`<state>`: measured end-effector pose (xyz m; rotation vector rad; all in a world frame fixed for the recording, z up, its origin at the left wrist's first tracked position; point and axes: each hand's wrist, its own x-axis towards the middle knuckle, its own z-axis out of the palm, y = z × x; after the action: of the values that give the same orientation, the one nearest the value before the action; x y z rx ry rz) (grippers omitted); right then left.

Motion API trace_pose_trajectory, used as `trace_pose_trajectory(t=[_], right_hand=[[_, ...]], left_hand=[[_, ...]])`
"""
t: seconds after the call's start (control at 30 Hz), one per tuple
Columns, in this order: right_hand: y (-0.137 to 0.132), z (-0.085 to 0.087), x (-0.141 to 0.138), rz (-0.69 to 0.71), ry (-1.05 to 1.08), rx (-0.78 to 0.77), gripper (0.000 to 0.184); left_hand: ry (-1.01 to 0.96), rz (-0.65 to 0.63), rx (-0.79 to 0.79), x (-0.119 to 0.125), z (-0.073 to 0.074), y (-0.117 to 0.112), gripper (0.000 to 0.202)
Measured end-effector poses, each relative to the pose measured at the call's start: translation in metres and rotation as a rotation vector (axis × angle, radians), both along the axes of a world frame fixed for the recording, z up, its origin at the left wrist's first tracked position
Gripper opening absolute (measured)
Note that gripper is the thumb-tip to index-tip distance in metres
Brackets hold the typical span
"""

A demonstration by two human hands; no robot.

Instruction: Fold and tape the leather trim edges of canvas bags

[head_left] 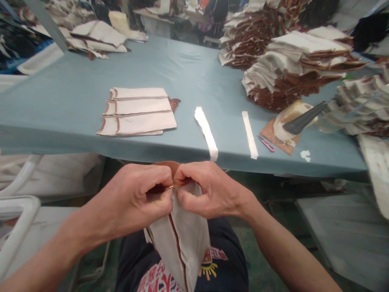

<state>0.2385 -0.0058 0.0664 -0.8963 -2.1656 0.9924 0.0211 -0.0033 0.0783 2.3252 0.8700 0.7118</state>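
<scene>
Down in the lap, both hands are pinched on the top edge of a pale cloth piece (pixel 182 239) that has a brown seam running down its length. The left hand (pixel 136 200) is closed, thumb and fingers gripping the upper edge where a brown tab shows. The right hand (pixel 209 192) is closed too, its fingertips (pixel 182 198) pressing the same edge from the other side, so the two hands touch at the top of the piece. The cloth hangs down between the forearms, over dark trousers and a printed shirt (pixel 164 280).

Beyond the hands stands a table with a blue cover (pixel 60 105). On it, just ahead, lies a small stack of similar pale pieces (pixel 138 111), fanned in steps. To the right of them lie two white strips (pixel 207 133), then a pink-handled tool (pixel 266 144) beside a brown scrap. Large heaps of pale and brown pieces (pixel 291 65) fill the far right of the table.
</scene>
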Motion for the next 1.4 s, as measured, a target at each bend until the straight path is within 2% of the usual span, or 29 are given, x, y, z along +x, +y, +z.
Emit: trace_pose_trajectory(t=[0.13,0.2,0.3,0.37,0.53,0.7,0.83,0.97,1.1,1.3,1.4], right_hand=[[0.000,0.013,-0.004,-0.006,-0.089,0.002,0.007],[-0.001,0.017,-0.005,-0.007,-0.149,-0.032,0.010],[-0.003,0.018,-0.005,-0.003,-0.199,-0.054,0.015],[-0.005,0.015,-0.007,-0.008,-0.198,-0.044,0.016],[-0.008,0.012,-0.012,0.002,-0.180,-0.058,0.022],[-0.004,0.016,-0.011,0.074,-0.110,-0.164,0.027],[-0.001,0.019,-0.012,0.041,-0.134,-0.213,0.016],[0.001,0.019,-0.015,0.001,-0.167,-0.225,0.016],[0.004,0.016,-0.015,0.022,-0.124,-0.253,0.013],[0.003,0.017,-0.017,0.019,-0.088,-0.241,0.017],[0.001,0.020,-0.018,-0.003,-0.086,-0.240,0.020]], left_hand=[[-0.014,0.063,0.008,-0.001,0.003,-0.003,0.026],[-0.009,0.076,-0.107,-0.004,0.003,-0.004,0.027],[0.025,0.024,-0.356,-0.011,0.003,-0.004,0.032],[0.051,0.008,-0.435,-0.017,0.004,-0.004,0.033],[0.109,-0.020,-0.465,-0.028,0.014,0.002,0.030],[0.175,-0.109,-0.475,-0.029,0.025,0.011,0.028],[0.111,-0.028,-0.511,-0.026,0.023,0.009,0.033],[0.054,0.044,-0.584,-0.024,0.015,0.003,0.034],[0.076,0.036,-0.484,-0.027,0.014,0.002,0.033],[0.181,-0.008,-0.126,-0.026,0.027,0.002,0.019],[0.213,-0.016,-0.018,-0.024,0.027,0.000,0.017]])
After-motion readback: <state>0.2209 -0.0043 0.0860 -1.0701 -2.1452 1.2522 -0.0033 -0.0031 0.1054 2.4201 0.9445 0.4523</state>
